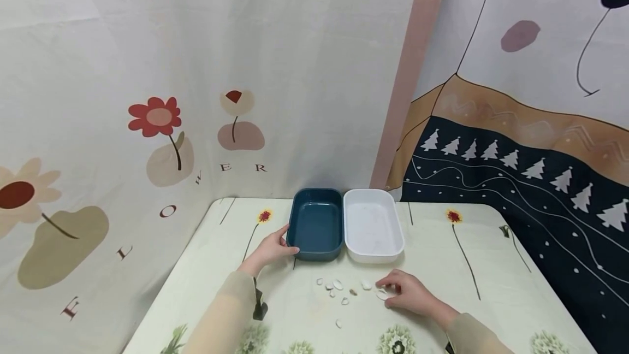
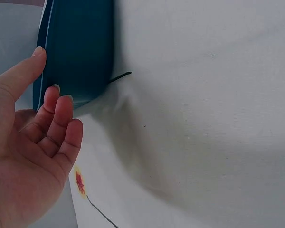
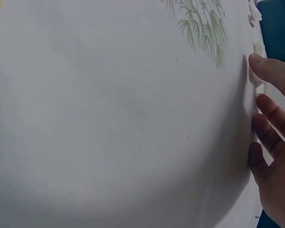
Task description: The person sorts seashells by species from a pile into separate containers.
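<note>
At its near left corner, a dark teal rectangular dish (image 1: 316, 255) is held by my left hand (image 1: 269, 250). The left wrist view shows the thumb on the rim of the teal dish (image 2: 78, 52), with the other fingers bent close by the corner. My right hand (image 1: 410, 292) is low over the table, thumb and forefinger at either side of a white shell (image 1: 381, 294). Left of that hand lie several small pale shells (image 1: 337, 284), one more (image 1: 366, 285) just beside the fingertips, and a small brown one (image 1: 353, 292).
A white rectangular dish (image 1: 374, 258) stands right against the teal one at the back of the table. A pale flower-print cloth (image 1: 442, 266) covers the table. Printed curtains (image 1: 304, 70) hang behind it and along both sides.
</note>
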Tool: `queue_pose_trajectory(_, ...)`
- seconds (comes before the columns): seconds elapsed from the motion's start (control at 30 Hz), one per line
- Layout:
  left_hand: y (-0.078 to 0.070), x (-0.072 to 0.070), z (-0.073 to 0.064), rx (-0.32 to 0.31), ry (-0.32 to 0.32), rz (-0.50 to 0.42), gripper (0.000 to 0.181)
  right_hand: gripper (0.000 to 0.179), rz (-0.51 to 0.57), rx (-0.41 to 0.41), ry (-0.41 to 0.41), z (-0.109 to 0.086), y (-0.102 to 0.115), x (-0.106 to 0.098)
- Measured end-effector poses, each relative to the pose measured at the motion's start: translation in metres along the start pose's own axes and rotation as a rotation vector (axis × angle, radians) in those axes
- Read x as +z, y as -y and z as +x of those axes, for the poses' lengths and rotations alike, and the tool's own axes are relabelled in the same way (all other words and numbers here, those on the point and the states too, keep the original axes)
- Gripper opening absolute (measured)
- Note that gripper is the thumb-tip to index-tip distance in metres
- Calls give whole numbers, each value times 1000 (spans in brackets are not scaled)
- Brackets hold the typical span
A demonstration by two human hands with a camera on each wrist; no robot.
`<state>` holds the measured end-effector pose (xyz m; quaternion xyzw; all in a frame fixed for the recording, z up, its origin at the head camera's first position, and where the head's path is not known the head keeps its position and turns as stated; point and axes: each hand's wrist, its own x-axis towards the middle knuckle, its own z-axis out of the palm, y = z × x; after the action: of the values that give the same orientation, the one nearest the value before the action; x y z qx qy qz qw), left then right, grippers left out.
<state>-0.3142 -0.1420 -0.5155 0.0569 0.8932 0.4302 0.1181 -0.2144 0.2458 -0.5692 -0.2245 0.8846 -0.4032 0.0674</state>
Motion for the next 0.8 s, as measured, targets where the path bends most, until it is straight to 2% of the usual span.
queue_pose_trajectory(0.3,2,2,2,17,-5,3,86,29,-24,5,7,-1,-3,3)
queue_pose_trajectory(0.53,4,5,-1,-35,22,-24,87,29,-20,-7,-2,-4,-4,6)
queue_pose_trajectory(0.8,3,3,-2,-36,26,-61,85,27,-38,-21,-25,-2,-5,7)
